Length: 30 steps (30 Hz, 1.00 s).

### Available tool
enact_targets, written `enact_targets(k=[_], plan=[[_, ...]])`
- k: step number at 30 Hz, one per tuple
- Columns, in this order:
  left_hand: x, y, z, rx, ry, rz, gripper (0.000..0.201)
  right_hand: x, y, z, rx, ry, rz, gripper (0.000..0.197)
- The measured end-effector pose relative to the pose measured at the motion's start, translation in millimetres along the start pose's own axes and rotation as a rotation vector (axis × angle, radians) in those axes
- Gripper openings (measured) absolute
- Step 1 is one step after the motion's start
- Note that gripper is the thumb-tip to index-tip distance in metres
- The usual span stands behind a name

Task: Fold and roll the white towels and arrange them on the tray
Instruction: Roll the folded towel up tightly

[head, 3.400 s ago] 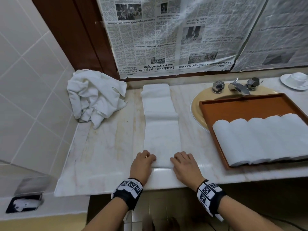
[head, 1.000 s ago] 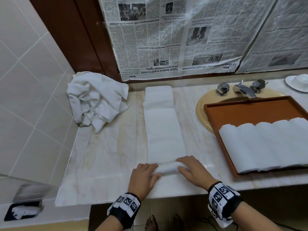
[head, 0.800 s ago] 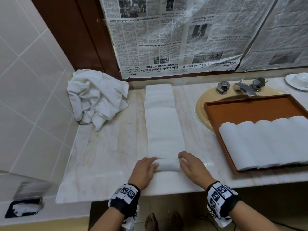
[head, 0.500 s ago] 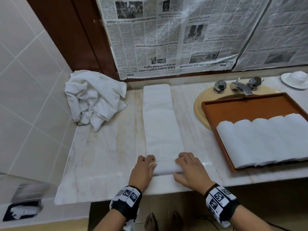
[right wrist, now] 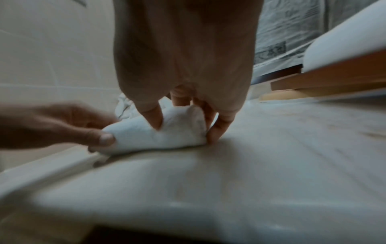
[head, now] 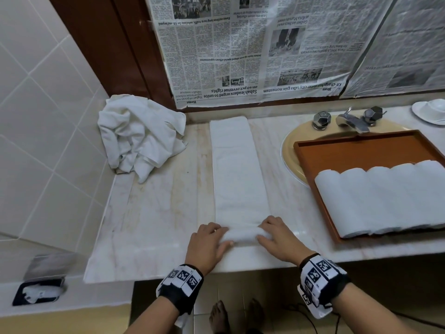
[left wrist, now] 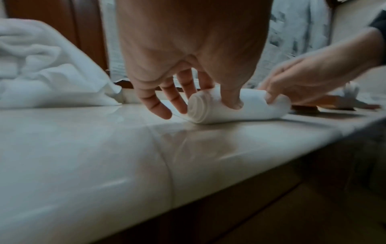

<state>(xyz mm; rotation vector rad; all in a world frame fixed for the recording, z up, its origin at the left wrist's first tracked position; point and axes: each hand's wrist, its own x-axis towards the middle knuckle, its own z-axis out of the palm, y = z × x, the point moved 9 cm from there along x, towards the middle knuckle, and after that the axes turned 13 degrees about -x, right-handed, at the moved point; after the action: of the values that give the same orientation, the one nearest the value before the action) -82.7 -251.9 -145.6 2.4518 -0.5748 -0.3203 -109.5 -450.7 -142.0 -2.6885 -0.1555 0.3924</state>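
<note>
A white towel (head: 237, 169), folded into a long strip, lies on the marble counter and runs away from me. Its near end is rolled into a small tight roll (head: 243, 235) (left wrist: 229, 107) (right wrist: 158, 132). My left hand (head: 212, 239) (left wrist: 200, 99) grips the roll's left end, thumb in front and fingers behind. My right hand (head: 272, 233) (right wrist: 183, 118) grips the right end the same way. An orange-brown tray (head: 361, 150) at the right holds several rolled white towels (head: 385, 196) side by side along its near half.
A heap of unfolded white towels (head: 139, 136) lies at the counter's back left by the tiled wall. The tray rests over a yellow sink (head: 293, 141) with a chrome tap (head: 349, 119). A white cup and saucer (head: 431, 112) sits far right. Newspaper covers the back wall.
Over the last seconds both hands turned the strip's near end over into a small roll and worked it forward; it is a little thicker now than half a second ago.
</note>
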Motion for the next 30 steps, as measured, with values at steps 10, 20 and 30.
enact_targets(k=[10,20,30], plan=[[8,-13,-5,-0.415,0.108,-0.29,0.038,-9,-9,-14,-0.186,0.232,-0.024,0.021],[8,7,-12,-0.233,0.2,-0.102,0.035,-11,-4,-4,-0.147,0.191,-0.091,0.044],[20,0,0,-0.307,0.022,-0.128,0.06,9,10,-14,0.008,0.065,-0.02,0.038]])
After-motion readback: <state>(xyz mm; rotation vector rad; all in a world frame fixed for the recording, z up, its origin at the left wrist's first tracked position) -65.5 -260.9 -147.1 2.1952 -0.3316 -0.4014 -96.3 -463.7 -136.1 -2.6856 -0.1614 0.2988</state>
